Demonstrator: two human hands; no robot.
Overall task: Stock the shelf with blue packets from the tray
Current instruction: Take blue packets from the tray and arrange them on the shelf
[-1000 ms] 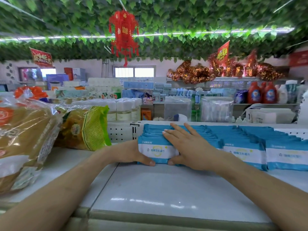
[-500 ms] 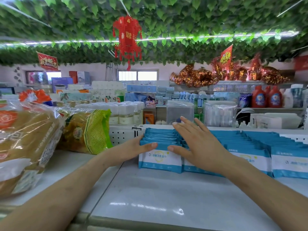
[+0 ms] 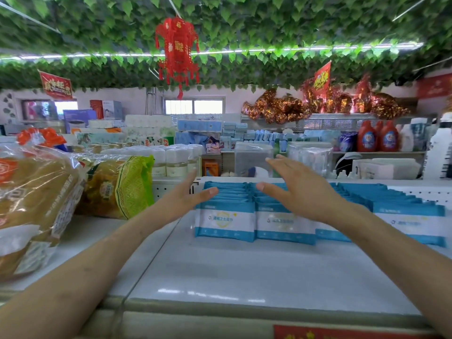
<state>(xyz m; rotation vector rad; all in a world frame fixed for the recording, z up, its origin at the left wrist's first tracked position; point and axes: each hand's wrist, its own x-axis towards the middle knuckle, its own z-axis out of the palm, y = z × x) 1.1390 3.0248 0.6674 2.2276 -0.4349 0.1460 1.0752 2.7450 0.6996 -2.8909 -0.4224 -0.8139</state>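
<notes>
Blue-and-white packets stand in rows on the white shelf. The leftmost row and the row beside it face me, and further rows run to the right. My left hand hovers open just left of the leftmost row, thumb over its top edge. Above the second row my right hand floats with fingers spread, holding nothing. The tray is not in view.
Large clear bags of golden goods and a yellow-green bag fill the shelf's left side. A perforated white back rail runs behind the packets. Shelves with bottles and boxes stand beyond.
Both hands have let go of the leftmost packet row and lifted up and apart. The packets now stand by themselves on the shelf.
</notes>
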